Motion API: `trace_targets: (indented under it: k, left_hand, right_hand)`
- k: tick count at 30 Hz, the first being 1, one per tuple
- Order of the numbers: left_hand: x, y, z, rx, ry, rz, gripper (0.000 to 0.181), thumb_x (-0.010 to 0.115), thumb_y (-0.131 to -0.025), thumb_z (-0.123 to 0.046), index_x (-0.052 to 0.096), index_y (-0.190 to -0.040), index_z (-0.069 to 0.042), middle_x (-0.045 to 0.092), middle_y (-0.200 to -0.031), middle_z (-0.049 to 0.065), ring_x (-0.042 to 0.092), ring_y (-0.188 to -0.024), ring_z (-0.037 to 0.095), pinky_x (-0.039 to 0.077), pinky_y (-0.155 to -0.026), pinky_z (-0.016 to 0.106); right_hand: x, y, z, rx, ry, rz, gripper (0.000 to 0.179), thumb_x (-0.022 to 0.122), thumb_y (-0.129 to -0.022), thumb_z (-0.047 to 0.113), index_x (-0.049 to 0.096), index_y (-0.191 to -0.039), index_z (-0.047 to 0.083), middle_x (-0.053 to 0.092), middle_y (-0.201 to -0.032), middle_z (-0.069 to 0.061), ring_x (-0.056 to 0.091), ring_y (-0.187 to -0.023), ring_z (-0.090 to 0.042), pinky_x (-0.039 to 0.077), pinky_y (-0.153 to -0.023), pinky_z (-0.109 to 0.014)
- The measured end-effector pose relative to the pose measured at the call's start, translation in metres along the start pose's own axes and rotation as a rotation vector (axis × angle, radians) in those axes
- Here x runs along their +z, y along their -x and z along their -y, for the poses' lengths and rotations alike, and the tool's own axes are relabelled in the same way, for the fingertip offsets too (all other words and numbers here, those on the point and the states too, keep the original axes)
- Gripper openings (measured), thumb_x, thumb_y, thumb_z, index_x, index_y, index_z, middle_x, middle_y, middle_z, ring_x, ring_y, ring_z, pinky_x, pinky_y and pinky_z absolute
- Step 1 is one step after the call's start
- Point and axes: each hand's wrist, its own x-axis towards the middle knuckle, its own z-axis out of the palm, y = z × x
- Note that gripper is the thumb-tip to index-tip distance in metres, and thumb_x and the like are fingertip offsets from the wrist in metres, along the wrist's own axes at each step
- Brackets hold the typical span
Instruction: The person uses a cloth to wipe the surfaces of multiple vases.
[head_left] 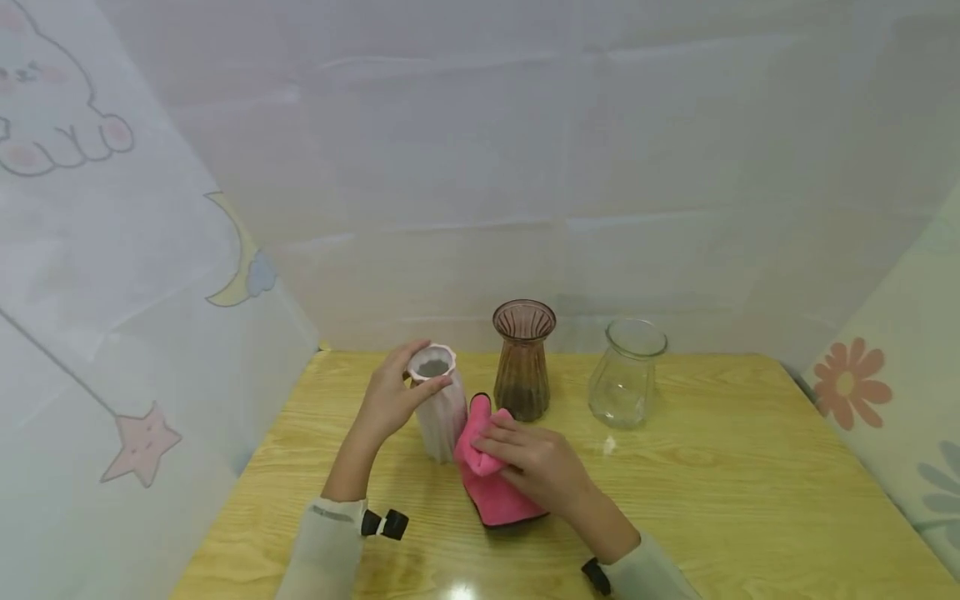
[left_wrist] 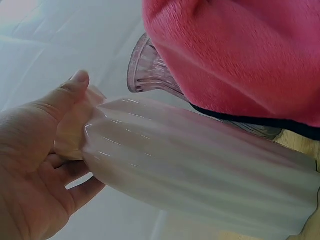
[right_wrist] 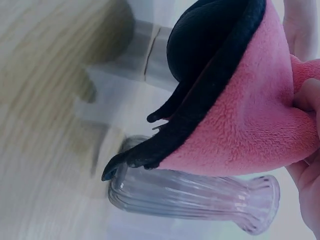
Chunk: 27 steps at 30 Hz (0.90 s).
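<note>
My left hand (head_left: pixel 390 393) grips a white, wavy-ribbed vase (head_left: pixel 442 417) round its neck, thumb and fingers on either side of the rim. In the left wrist view the glossy vase (left_wrist: pixel 200 165) stretches away from the hand (left_wrist: pixel 40 145). Bunched in my right hand (head_left: pixel 540 462) is a pink cloth (head_left: pixel 502 500) with black edging. The cloth overlaps the vase's right side in the head view. Its lower part hangs down in the right wrist view, where the cloth (right_wrist: pixel 250 115) covers part of a ribbed glass vase behind it.
A brownish-purple ribbed glass vase (head_left: pixel 522 367) stands behind the cloth. To its right is a clear glass vase (head_left: pixel 622 387) with a wide rim. All stand on a light wood table (head_left: pixel 712 500), with pale patterned sheeting (head_left: pixel 450 167) behind and at the sides.
</note>
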Motion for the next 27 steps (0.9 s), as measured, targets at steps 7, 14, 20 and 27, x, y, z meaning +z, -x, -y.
trace_targets:
  k: [7, 14, 20, 27]
  left_hand:
    - [-0.001, -0.009, 0.004, 0.012, -0.021, -0.019, 0.075, 0.078, -0.088, -0.045, 0.049, -0.149, -0.01, 0.054, -0.142, 0.012, 0.059, -0.118, 0.032, 0.054, -0.094, 0.051]
    - [-0.003, -0.016, 0.008, 0.01, -0.008, -0.032, 0.074, 0.078, -0.089, -0.038, 0.048, -0.149, -0.007, 0.052, -0.144, 0.015, 0.058, -0.12, 0.033, 0.05, -0.101, 0.053]
    - [-0.004, -0.023, 0.01, -0.005, -0.003, -0.025, 0.076, 0.079, -0.089, -0.038, 0.046, -0.151, -0.007, 0.048, -0.148, 0.016, 0.054, -0.127, 0.034, 0.046, -0.107, 0.053]
    - [-0.006, -0.031, 0.011, -0.023, -0.011, 0.001, 0.078, 0.077, -0.09, -0.04, 0.043, -0.152, -0.008, 0.047, -0.149, 0.017, 0.052, -0.129, 0.036, 0.047, -0.106, 0.054]
  right_hand:
    - [-0.015, 0.0, -0.003, -0.017, 0.036, -0.032, 0.041, 0.086, -0.07, 0.014, 0.08, -0.111, 0.016, 0.077, -0.109, -0.004, 0.073, -0.103, -0.022, 0.06, -0.085, -0.034]
    - [-0.032, 0.0, -0.004, 0.008, 0.038, -0.045, 0.033, 0.083, -0.081, 0.014, 0.079, -0.114, 0.014, 0.076, -0.111, -0.006, 0.073, -0.104, -0.025, 0.059, -0.086, -0.036]
    - [-0.044, -0.001, -0.006, 0.037, 0.039, -0.073, 0.036, 0.05, -0.107, 0.031, 0.078, -0.114, 0.01, 0.076, -0.111, -0.008, 0.073, -0.103, -0.027, 0.059, -0.087, -0.036]
    - [-0.056, 0.0, -0.011, 0.062, 0.062, -0.104, 0.038, 0.05, -0.106, 0.035, 0.079, -0.113, 0.011, 0.077, -0.108, -0.009, 0.074, -0.099, -0.027, 0.059, -0.088, -0.037]
